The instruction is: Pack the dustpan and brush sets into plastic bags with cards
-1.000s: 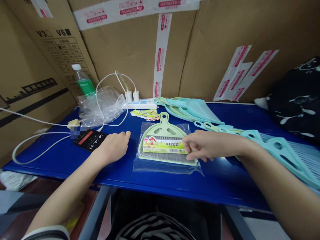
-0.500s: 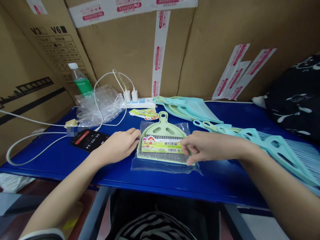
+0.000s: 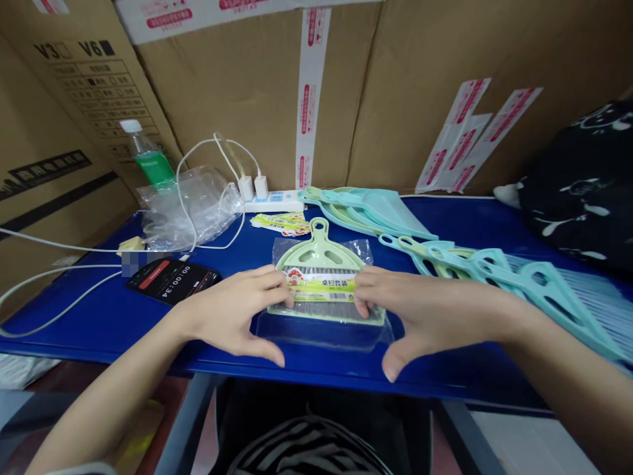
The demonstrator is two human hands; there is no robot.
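The light green dustpan lies flat on the blue table, in a clear plastic bag, squarely between the two hands, its looped handle pointing away from the person and its wide lip toward them. That handle-to-lip line looks to be its long axis; the hands meet it crosswise, one from each side, and neither is clearly nearer. The left hand has its bent fingers over the left side of the packet, at the printed label; the right hand mirrors it at the label's other end. Both thumbs stand wide of the fingers, toward the near edge, with nothing clasped between (whether the fingertips press down or merely rest, I cannot tell). The fingers cover both ends of the label, which itself hides part of the grey bristles. The bag's mouth is hard to make out, the right wrist overlaps the loose dustpans behind it, and both forearms run out of frame.
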